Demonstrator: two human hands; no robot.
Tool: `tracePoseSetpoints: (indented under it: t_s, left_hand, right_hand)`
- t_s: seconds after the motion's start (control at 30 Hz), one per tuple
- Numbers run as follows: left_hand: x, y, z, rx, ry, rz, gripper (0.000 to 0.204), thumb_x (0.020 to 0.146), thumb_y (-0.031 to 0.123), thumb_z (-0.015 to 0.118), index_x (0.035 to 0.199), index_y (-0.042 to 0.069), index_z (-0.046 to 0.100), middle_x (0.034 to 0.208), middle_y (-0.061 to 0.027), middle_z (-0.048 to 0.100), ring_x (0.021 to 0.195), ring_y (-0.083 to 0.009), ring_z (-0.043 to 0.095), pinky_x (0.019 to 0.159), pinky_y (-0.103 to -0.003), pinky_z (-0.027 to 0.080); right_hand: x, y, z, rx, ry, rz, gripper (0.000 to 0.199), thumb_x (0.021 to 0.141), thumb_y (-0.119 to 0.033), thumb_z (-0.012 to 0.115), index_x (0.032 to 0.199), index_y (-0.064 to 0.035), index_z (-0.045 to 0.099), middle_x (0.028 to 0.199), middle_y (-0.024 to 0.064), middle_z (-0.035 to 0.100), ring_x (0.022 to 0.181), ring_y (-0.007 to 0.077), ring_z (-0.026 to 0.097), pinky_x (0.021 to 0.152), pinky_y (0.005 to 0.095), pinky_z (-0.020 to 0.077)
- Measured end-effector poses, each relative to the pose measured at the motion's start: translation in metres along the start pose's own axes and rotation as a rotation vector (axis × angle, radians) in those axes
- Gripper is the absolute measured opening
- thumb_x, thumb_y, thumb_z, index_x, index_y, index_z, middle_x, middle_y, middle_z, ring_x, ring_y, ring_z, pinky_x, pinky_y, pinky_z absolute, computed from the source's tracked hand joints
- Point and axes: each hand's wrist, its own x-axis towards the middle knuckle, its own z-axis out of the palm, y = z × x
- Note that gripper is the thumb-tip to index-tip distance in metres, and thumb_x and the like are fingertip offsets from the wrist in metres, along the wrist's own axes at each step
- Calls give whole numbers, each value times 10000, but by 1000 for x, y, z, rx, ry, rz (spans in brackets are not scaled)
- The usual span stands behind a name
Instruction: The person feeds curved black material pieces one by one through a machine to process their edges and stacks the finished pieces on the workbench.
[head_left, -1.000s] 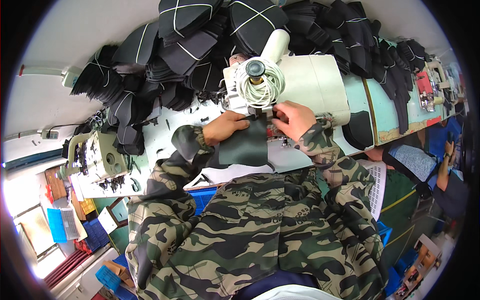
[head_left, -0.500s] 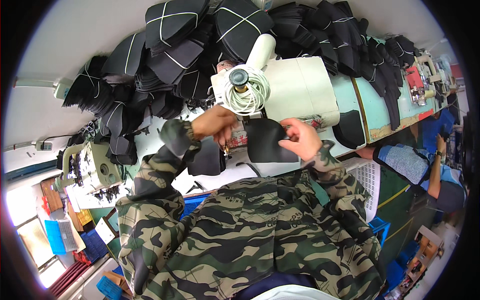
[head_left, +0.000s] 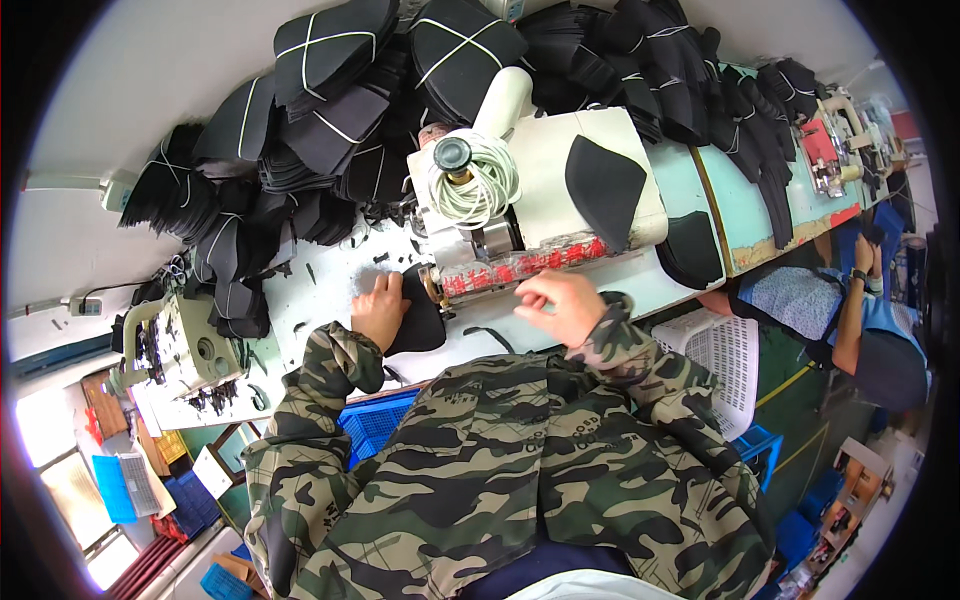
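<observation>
My left hand (head_left: 379,311) lies on the white table, its fingers stretched over the left edge of a black curved fabric piece (head_left: 424,320). This piece sits just left of the sewing machine's arm (head_left: 530,268), whose front is red and worn. My right hand (head_left: 562,306) hovers in front of that arm, empty, its fingers loosely bent and apart. Another black piece (head_left: 605,192), leaf-shaped, is over the cream cover (head_left: 560,150) of the machine. Whether it rests fully there I cannot tell. A coil of white cord (head_left: 480,185) hangs round the machine's top knob.
Tied stacks of black pieces (head_left: 335,50) line the table's back. More black pieces (head_left: 692,250) lie right of the machine. A second sewing machine (head_left: 190,335) stands left. A blue crate (head_left: 375,425) and white basket (head_left: 735,370) sit below the edge. A person (head_left: 850,310) works at right.
My right hand has let go of the black piece, which is now over the machine's cover. My left hand has moved left and down onto the other black piece. The view has shifted slightly.
</observation>
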Motion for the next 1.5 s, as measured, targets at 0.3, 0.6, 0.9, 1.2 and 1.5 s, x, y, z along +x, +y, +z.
tracePoseSetpoints:
  t_s: [0.3,0.6,0.9,1.2,1.5]
  left_hand:
    - [21,4,-104,-846,-593,147,384,749,67,648,1096,47,484,619,9,462,566,-103,485,528,-270,395]
    - [24,48,-92,-1232,-593,79,316,857,128,571,1151,31,511,666,10,548,582,-41,465,494,-223,373]
    - [49,12,-80,-1293,-640,-222,259,863,200,572,885,-48,642,686,-22,626,570,-76,552,528,-230,450]
    - [69,19,-82,-1374,-889,-169,215,866,121,563,984,-46,629,830,-37,653,650,-81,581,602,-221,481]
    - [63,14,-89,-1403,-886,-209,225,879,110,544,1031,-50,590,869,-46,652,688,-90,606,654,-214,498]
  right_hand:
    - [2,-9,22,226,-259,195,419,783,-333,695,986,26,621,814,153,666,748,209,657,676,297,504]
    - [23,-15,33,658,-70,356,153,834,-83,626,915,46,611,700,28,631,613,61,550,550,213,437]
    - [31,-12,1,80,80,201,163,792,-186,660,849,-34,648,703,101,662,615,192,648,577,287,494]
    - [38,-5,-22,-18,153,146,186,766,-188,674,866,-39,627,709,69,644,616,197,621,560,309,480]
    - [71,-11,-26,-536,1,-78,427,669,-280,721,1008,-57,591,943,86,599,893,278,553,742,389,476]
